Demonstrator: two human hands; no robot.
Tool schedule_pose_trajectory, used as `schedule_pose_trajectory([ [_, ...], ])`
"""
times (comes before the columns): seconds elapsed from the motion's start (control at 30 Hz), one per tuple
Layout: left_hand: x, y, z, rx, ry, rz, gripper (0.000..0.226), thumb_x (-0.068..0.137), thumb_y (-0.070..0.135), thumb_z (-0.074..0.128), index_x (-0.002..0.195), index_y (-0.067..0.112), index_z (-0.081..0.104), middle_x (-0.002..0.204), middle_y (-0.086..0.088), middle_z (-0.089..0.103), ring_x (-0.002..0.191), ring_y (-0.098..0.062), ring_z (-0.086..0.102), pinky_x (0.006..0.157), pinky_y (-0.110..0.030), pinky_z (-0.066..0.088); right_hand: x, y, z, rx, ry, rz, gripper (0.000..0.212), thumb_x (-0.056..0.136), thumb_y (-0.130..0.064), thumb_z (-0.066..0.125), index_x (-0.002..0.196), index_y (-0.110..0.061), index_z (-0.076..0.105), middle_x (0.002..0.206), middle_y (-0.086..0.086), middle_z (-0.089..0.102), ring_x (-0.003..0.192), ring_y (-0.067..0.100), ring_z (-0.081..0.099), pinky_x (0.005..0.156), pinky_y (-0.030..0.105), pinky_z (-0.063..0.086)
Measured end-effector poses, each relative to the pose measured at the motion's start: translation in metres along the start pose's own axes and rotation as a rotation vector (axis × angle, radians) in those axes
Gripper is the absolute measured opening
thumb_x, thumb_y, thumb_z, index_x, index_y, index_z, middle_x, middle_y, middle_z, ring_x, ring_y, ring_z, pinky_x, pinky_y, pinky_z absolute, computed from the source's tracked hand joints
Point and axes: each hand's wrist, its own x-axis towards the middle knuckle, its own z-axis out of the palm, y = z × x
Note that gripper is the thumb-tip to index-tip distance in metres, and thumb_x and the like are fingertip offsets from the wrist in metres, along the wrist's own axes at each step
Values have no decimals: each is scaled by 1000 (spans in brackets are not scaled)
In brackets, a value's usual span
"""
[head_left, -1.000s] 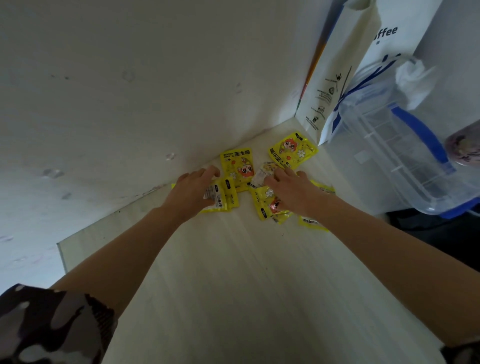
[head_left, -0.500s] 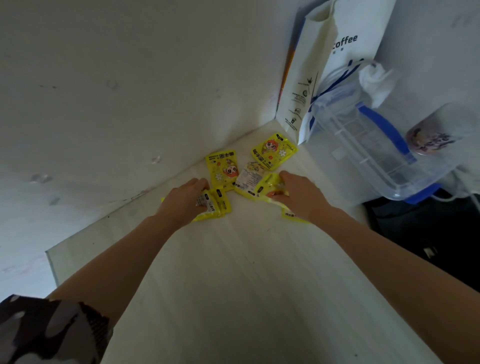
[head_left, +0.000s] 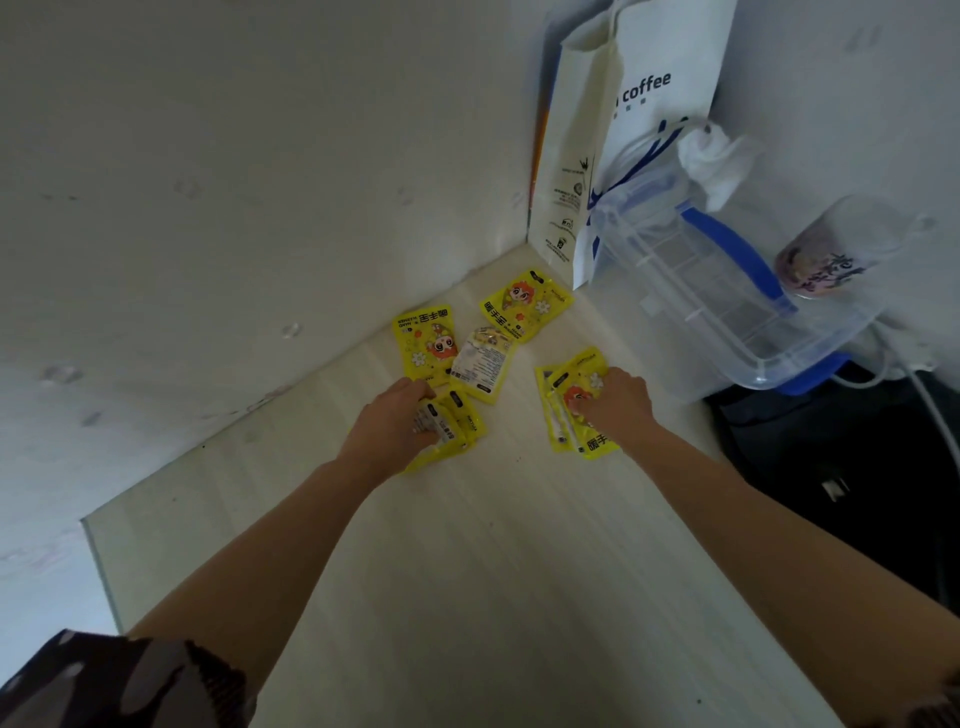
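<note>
Several yellow hand-warmer packets lie on a pale wooden tabletop (head_left: 467, 571) near the wall corner. My left hand (head_left: 392, 423) rests with curled fingers on a small stack of packets (head_left: 460, 423) and grips it. My right hand (head_left: 618, 402) holds down and grips a second stack of packets (head_left: 563, 402) further right. Three loose packets lie beyond the hands: one face-up packet (head_left: 427, 340), one face-down packet (head_left: 483, 366) overlapping it, and one face-up packet (head_left: 524, 304) nearest the corner.
A white paper bag (head_left: 654, 104) marked "coffee" stands in the corner. A clear plastic box (head_left: 727, 296) with blue handles leans beside it, with a crumpled tissue (head_left: 717, 156) and a cup (head_left: 831, 254). A dark object (head_left: 831, 467) sits at the right. The white wall (head_left: 234, 208) runs along the left.
My right hand has drawn its stack of packets to the right, away from the loose ones. My left hand stays on its stack. The face-down packet now lies uncovered.
</note>
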Motion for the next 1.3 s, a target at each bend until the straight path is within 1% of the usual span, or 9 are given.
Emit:
schedule_pose_trajectory([
  [0.17, -15, 8, 9, -147, 50, -210, 47, 74, 24, 77, 116, 21, 57, 111, 2, 58, 96, -23, 59, 81, -34, 48, -10, -6, 9, -52, 9, -18, 53, 88, -40, 59, 130, -12, 42, 125, 18, 46, 116, 40, 48, 89, 43, 44],
  [0.3, -32, 9, 20, -356, 87, -354, 38, 72, 21, 79, 105, 22, 60, 94, -1, 65, 81, -21, 64, 65, -32, 54, -18, -7, 10, -111, 26, -41, 50, 89, -37, 59, 129, -12, 42, 127, 17, 41, 118, 39, 44, 96, 50, 43],
  [0.5, -58, 8, 40, -458, 91, -442, 33, 74, 23, 78, 103, 24, 62, 91, 0, 71, 82, -19, 68, 76, -41, 57, -34, 0, 11, -153, 23, -156, 48, 89, -35, 60, 127, -12, 43, 125, 14, 39, 103, 40, 57, 90, 47, 48],
  [0.7, -65, 16, 42, -299, 138, -391, 37, 79, 26, 72, 111, 31, 53, 95, 4, 68, 89, -23, 64, 77, -39, 53, -50, 18, 13, -193, 22, -239, 38, 90, -38, 58, 115, -11, 45, 118, 10, 39, 82, 31, 52, 76, 39, 46],
  [0.87, -63, 26, 41, -213, 190, -274, 37, 80, 17, 72, 113, 20, 55, 112, -1, 55, 98, -22, 57, 78, -33, 48, -62, 32, 14, -220, 28, -279, 38, 90, -38, 59, 113, -11, 45, 117, 10, 40, 76, 26, 46, 72, 37, 45],
  [0.97, -63, 29, 41, -226, 180, -257, 33, 81, 17, 70, 110, 22, 55, 104, 1, 58, 91, -23, 60, 61, -35, 54, -70, 38, 14, -215, 36, -287, 38, 90, -37, 59, 114, -11, 45, 117, 10, 41, 77, 26, 47, 73, 38, 46],
  [1.03, -67, 30, 39, -255, 148, -284, 31, 83, 19, 69, 109, 24, 54, 96, 0, 63, 83, -22, 61, 50, -28, 50, -78, 41, 13, -184, 41, -274, 39, 90, -38, 58, 114, -11, 45, 117, 11, 41, 82, 30, 51, 75, 38, 46],
  [1.17, -76, 32, 40, -307, 154, -276, 35, 80, 19, 72, 112, 19, 56, 92, -1, 64, 87, -24, 61, 74, -34, 51, -101, 53, 15, -82, 63, -217, 40, 90, -38, 59, 115, -10, 46, 117, 13, 46, 99, 35, 56, 76, 35, 44],
  [1.3, -88, 37, 43, -402, 143, -265, 42, 76, 20, 75, 114, 17, 58, 92, -1, 61, 88, -23, 59, 78, -29, 44, -135, 73, 24, 21, 89, -138, 39, 87, -41, 62, 109, -13, 48, 111, 12, 53, 99, 33, 57, 75, 36, 44],
])
